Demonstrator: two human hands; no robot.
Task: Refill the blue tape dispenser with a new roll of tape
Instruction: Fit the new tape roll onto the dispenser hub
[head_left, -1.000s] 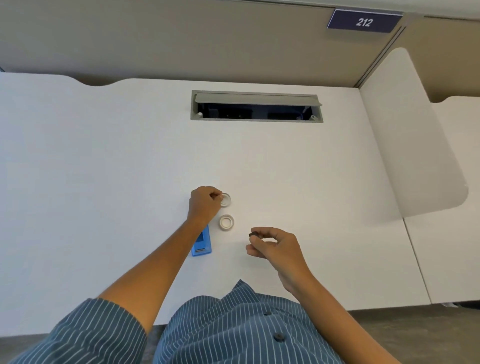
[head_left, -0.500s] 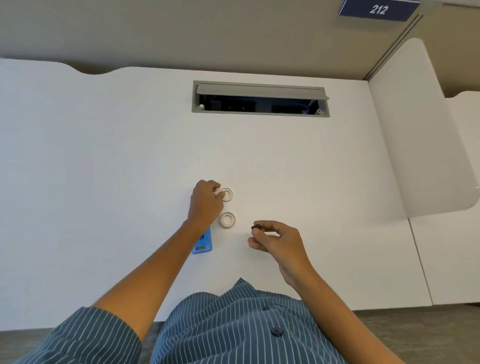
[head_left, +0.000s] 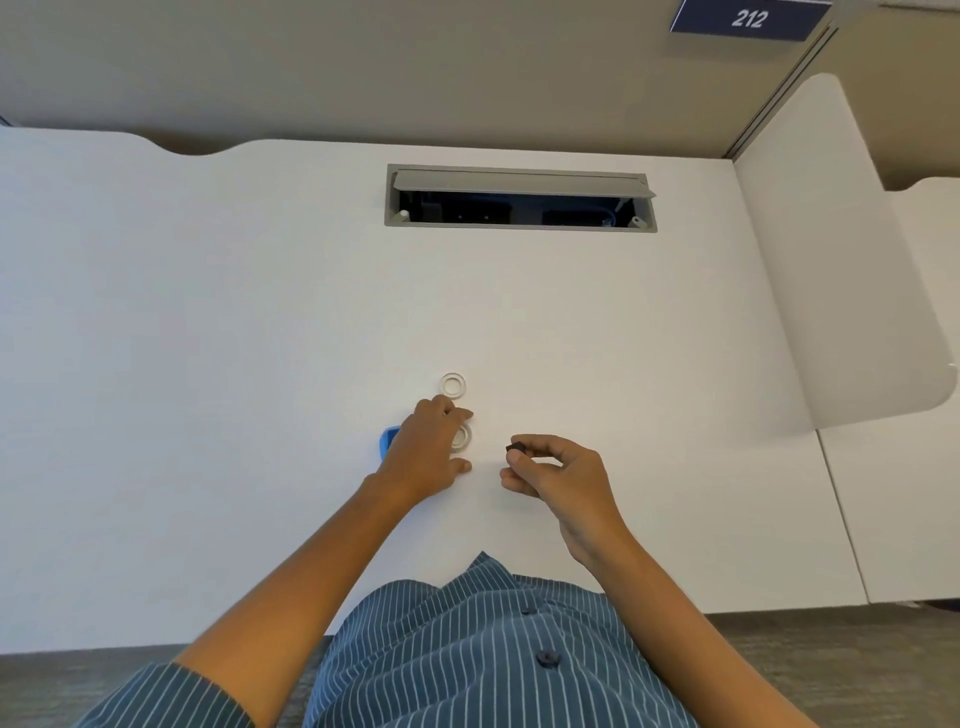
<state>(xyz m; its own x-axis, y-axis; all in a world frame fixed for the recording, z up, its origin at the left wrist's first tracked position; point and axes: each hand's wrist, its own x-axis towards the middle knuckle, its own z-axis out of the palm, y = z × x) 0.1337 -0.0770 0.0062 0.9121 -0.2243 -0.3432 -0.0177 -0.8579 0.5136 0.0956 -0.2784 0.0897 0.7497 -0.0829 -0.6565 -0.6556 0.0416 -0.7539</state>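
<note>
On the white desk, my left hand (head_left: 423, 449) lies over the left part of the nearer white tape roll (head_left: 462, 437), with its forefinger beyond the roll and its thumb on the near side, both spread apart. A thinner, empty-looking white ring (head_left: 453, 385) lies just beyond that hand, free on the desk. The blue tape dispenser (head_left: 388, 440) shows only as a corner at the hand's left; the rest is hidden under it. My right hand (head_left: 558, 470) hovers to the right and pinches a small black piece (head_left: 516, 447) between thumb and forefinger.
A grey cable hatch (head_left: 519, 196) stands open at the back of the desk (head_left: 208, 338). A white divider panel (head_left: 841, 270) rises along the right side. The desk's front edge runs just before my striped shirt.
My left hand let go of the far ring and drew back onto the nearer roll, now covering most of the dispenser. The right hand kept its hold on the black piece.
</note>
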